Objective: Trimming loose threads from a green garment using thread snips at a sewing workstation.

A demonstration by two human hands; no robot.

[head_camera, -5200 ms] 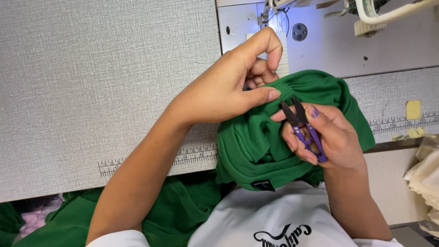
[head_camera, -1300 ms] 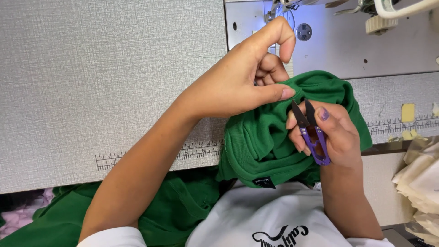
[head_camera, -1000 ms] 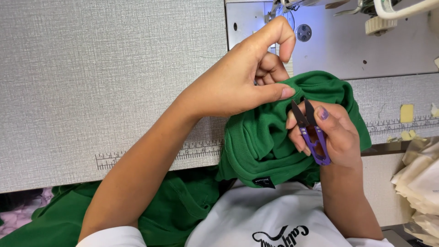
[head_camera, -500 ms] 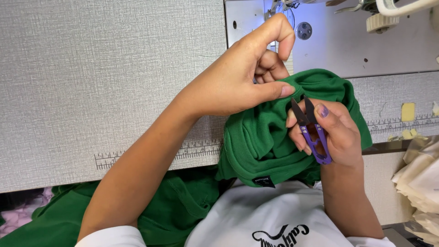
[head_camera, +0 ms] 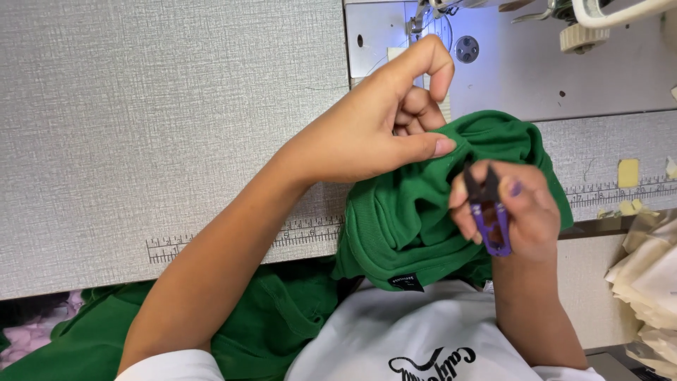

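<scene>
Green knit fabric (head_camera: 416, 219) is bunched up at the centre of the frame, lifted off the grey table (head_camera: 162, 120) toward the person's chest, which puts its upper fold close under the eyes. The left hand (head_camera: 374, 130) comes in from the lower left and pinches that top fold between thumb and curled fingers, index finger crooked above, apparently to keep the edge taut and raised. Just right of it and a little lower, the right hand (head_camera: 515, 212) is closed around purple-handled thread snips (head_camera: 490, 212), their dark blades pointing up toward the pinched fold; whether the tips touch the cloth is hard to tell. So the garment lies under and between both hands. Behind, at upper right, sits a sewing machine bed (head_camera: 536, 63); cream cloth pieces (head_camera: 649, 268) are stacked at the right edge.
</scene>
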